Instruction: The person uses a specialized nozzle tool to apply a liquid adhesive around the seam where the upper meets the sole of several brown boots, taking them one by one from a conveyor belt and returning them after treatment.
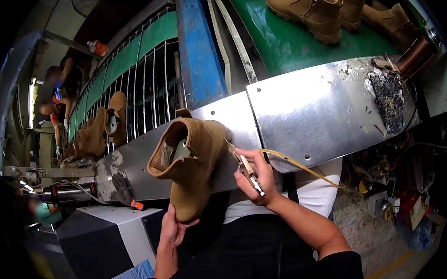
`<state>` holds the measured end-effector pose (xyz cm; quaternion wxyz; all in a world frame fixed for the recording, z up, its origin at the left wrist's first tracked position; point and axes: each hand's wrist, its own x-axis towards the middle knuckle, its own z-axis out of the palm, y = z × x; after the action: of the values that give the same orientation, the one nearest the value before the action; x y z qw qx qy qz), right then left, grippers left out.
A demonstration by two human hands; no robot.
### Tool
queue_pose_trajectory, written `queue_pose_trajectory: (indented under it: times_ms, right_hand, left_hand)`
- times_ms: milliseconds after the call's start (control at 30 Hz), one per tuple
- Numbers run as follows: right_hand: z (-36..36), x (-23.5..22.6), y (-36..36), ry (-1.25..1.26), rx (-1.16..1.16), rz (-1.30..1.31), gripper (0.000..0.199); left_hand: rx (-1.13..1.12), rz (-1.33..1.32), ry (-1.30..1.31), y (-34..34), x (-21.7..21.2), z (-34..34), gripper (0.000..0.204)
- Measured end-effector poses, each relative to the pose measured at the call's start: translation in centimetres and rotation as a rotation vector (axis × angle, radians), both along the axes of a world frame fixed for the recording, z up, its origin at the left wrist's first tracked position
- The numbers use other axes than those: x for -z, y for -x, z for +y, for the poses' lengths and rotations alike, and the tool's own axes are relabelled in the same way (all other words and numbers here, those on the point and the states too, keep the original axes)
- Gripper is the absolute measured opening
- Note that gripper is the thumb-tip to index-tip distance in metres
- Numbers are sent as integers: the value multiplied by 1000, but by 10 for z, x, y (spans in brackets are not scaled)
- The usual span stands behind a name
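Observation:
My left hand [172, 229] grips the toe end of a tan suede boot [189, 160], holding it up in front of me with its opening turned to the left. My right hand [258, 180] holds a slim pen-like tool [242, 165] whose tip touches the boot's back edge. A thin yellow hose [303, 168] runs from the tool off to the right.
A bent steel ledge [311, 114] fronts a green conveyor belt [284, 41] carrying three finished tan boots [311, 12]. More boots [100, 130] hang on the wire rack at left, where other people stand. A grey machine housing [102, 229] sits at lower left.

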<state>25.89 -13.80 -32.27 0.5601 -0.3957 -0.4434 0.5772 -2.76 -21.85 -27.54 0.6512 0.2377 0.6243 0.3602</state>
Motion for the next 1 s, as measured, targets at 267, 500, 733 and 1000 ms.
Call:
queue_pose_trajectory:
  times_ms: [267, 500, 733, 1000]
  right_hand:
    - [-9, 0, 6, 17, -57, -17, 47]
    - [-29, -6, -27, 197, -188, 97, 45]
    - [-57, -34, -71, 355, -171, 137, 42]
    - [-49, -78, -87, 427, -75, 1, 39]
  left_hand:
    - [123, -302, 102, -58, -1, 13, 66]
    - [276, -490, 232, -101, -6, 31, 77]
    - [470, -701, 246, -128, 5, 41, 86]
    - [439, -852, 209, -167, 25, 55, 79]
